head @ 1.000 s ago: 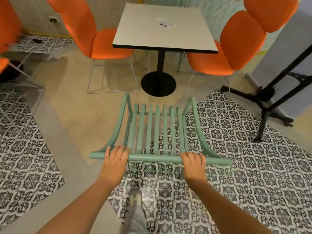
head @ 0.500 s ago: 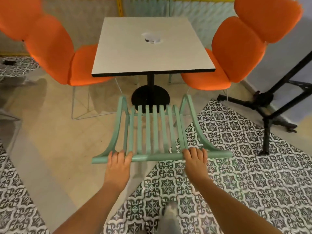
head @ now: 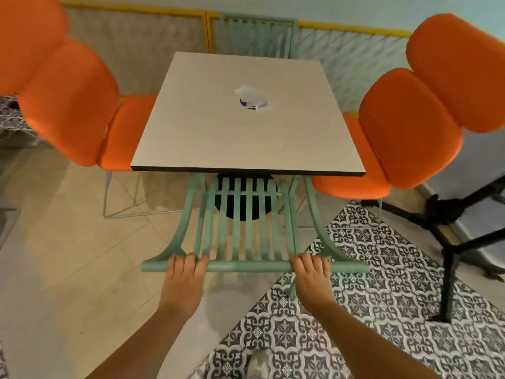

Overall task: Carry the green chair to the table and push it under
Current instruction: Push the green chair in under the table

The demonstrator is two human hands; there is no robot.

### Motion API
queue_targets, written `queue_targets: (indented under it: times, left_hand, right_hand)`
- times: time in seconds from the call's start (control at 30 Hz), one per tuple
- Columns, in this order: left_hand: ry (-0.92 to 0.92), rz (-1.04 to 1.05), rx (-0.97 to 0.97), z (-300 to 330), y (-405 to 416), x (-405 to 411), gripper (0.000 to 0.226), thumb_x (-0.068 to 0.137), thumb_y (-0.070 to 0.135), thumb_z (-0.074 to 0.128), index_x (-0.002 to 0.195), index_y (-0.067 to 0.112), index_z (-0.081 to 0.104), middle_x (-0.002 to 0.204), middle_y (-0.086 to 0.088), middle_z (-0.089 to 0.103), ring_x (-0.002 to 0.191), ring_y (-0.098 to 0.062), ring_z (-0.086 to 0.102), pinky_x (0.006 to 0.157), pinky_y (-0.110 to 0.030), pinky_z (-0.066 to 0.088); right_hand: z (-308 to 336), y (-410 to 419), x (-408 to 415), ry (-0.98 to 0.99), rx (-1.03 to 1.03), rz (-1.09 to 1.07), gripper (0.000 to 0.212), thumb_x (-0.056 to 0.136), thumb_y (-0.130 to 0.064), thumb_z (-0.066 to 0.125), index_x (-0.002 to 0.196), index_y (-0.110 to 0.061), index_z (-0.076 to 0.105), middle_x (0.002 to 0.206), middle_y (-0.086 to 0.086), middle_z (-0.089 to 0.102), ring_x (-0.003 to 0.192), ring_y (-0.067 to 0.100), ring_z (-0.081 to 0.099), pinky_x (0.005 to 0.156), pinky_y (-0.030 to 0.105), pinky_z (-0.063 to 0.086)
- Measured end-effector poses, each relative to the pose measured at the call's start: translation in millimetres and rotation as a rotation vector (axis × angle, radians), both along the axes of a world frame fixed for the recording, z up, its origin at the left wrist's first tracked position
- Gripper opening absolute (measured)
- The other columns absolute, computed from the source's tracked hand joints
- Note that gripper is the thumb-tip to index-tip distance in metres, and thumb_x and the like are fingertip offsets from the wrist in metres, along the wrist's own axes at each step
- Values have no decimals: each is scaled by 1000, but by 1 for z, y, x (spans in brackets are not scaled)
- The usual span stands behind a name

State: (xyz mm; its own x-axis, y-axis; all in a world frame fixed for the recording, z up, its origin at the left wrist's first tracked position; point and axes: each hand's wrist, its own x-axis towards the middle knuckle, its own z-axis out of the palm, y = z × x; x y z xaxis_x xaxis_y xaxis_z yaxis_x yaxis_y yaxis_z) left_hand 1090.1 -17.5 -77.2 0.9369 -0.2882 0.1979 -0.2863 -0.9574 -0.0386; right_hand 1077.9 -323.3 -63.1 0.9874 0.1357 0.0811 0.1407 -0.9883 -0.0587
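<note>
The green chair (head: 247,231) has a slatted back and curved arms. Its top rail runs across the middle of the view, and its front part is hidden under the near edge of the square pale table (head: 240,138). My left hand (head: 185,272) is closed over the rail's left part. My right hand (head: 311,272) is closed over the rail's right part. The table's black round base (head: 240,198) shows through the chair's slats.
Two orange padded chairs flank the table, one at the left (head: 76,110) and one at the right (head: 404,132). A small white object (head: 252,99) lies on the tabletop. A black metal stand (head: 448,242) rises at the right. Another green chair (head: 257,36) stands behind the table.
I have walked forward with the chair. Its seat end, about a metre short of the table a second ago, now sits under the table's near edge. Both hands keep their hold.
</note>
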Motion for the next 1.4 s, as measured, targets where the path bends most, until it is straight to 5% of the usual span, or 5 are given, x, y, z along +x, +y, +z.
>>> queue_targets:
  times: [0.2, 0.33, 0.67, 0.97, 1.4]
  left_hand:
    - [0, 44, -40, 4, -29, 72, 62, 58, -5, 65, 116, 8, 49, 97, -17, 55, 88, -38, 46, 96, -57, 33]
    - [-96, -2, -25, -4, -25, 79, 47, 73, -3, 46, 119, 6, 51, 100, -18, 58, 89, -39, 50, 97, -58, 36]
    - [-164, -54, -35, -12, 11, 74, 38, 83, -5, 37, 114, 4, 58, 94, -18, 61, 83, -39, 56, 91, -56, 41]
    - [-102, -52, -46, -4, -1, 86, 37, 91, 41, 49, 101, 7, 58, 87, -14, 56, 75, -33, 50, 77, -46, 41]
    - [-81, -89, -96, -6, 5, 79, 37, 90, 41, 53, 103, 8, 62, 90, -11, 60, 75, -32, 52, 75, -44, 41]
  right_hand:
    - [5, -21, 87, 45, -55, -45, 48, 64, 7, 45, 105, -16, 55, 97, 6, 55, 88, 29, 50, 90, 50, 41]
    - [0, -21, 97, 21, -46, -83, 49, 63, 9, 40, 103, -15, 56, 97, 6, 54, 89, 30, 48, 92, 50, 36]
    - [-6, 12, 80, 34, 37, -84, 41, 64, 6, 52, 99, -15, 58, 97, 7, 57, 87, 28, 52, 86, 47, 44]
    - [-3, -21, 83, 76, 30, 40, 54, 66, 9, 52, 112, -20, 58, 102, -4, 60, 96, 21, 55, 95, 46, 43]
    - [-4, -5, 76, 13, 79, -70, 50, 63, 14, 42, 100, -15, 59, 95, 2, 58, 86, 25, 53, 90, 38, 28]
